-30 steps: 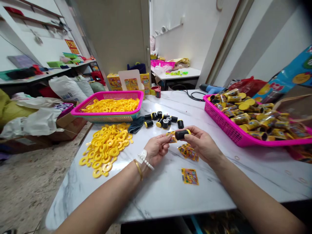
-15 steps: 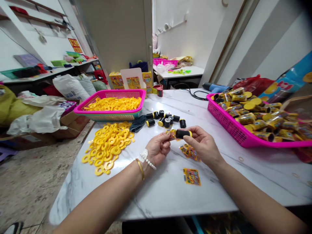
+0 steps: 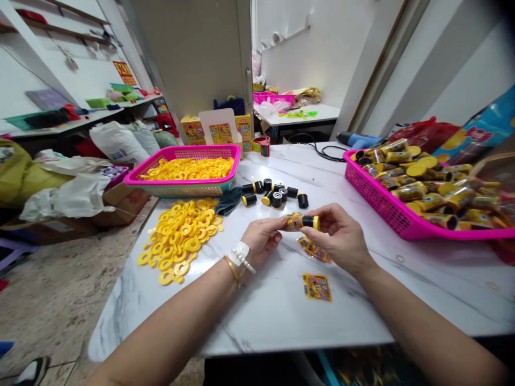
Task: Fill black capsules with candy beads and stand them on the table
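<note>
My left hand (image 3: 262,238) pinches a printed yellow sleeve (image 3: 292,222) by its left end. My right hand (image 3: 341,237) grips a small black cylinder with a yellow cap (image 3: 311,222) at the capped end. The sleeve appears to be around the cylinder's left part, leaving black showing beside the cap. Below the hands, a small pile of flat printed sleeves (image 3: 314,250) lies on the table, partly behind my right hand. Nearer to me is a single flat printed sleeve (image 3: 317,287). Several loose black cylinders (image 3: 277,199) sit beyond my hands.
Yellow plastic rings (image 3: 177,236) are heaped on the marble-patterned table (image 3: 249,316) at left, before a pink basket (image 3: 140,183) of more rings. A dark cloth (image 3: 229,201) lies beside them. At right, another pink basket (image 3: 386,212) holds many sleeved cylinders. Yellow boxes (image 3: 243,128) stand behind.
The printed sleeve has gone over the left part of the black cylinder, covering more of it. Both hands stay close together, and the camera view has shifted slightly.
</note>
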A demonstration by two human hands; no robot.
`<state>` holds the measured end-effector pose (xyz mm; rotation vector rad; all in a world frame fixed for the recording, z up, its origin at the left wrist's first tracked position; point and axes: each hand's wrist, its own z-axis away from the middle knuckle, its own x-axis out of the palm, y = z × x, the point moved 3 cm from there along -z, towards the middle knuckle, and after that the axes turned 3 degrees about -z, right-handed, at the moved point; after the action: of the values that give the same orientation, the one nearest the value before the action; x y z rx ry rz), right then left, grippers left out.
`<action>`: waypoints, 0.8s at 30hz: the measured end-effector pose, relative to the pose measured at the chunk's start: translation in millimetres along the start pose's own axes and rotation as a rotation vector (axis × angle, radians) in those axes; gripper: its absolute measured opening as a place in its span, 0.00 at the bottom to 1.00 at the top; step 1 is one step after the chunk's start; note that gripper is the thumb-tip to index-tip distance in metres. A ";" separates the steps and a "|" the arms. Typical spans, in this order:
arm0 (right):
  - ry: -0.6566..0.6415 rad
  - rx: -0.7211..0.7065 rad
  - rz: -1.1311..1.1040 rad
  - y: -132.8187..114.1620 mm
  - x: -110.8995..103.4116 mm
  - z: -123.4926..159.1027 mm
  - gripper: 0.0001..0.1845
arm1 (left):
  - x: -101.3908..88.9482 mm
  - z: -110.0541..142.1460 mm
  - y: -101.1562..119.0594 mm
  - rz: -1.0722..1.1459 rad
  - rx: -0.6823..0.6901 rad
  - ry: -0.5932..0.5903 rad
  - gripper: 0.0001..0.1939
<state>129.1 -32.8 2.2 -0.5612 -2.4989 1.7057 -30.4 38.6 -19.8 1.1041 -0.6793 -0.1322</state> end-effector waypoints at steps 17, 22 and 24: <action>-0.174 -0.059 -0.015 -3.8 7.0 2.1 0.15 | -4.1 -5.5 8.0 -0.350 0.186 -0.166 0.23; -0.170 -0.141 0.157 -6.5 6.4 7.2 0.19 | 0.3 -2.2 10.5 -0.298 0.178 -0.250 0.22; -0.174 -0.209 0.226 -7.2 5.8 7.5 0.17 | -0.7 -1.6 10.4 -0.264 0.083 -0.253 0.23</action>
<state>119.9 -39.9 5.0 -0.7694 -2.8578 1.6359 -32.5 45.0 -11.6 1.2670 -0.7670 -0.4793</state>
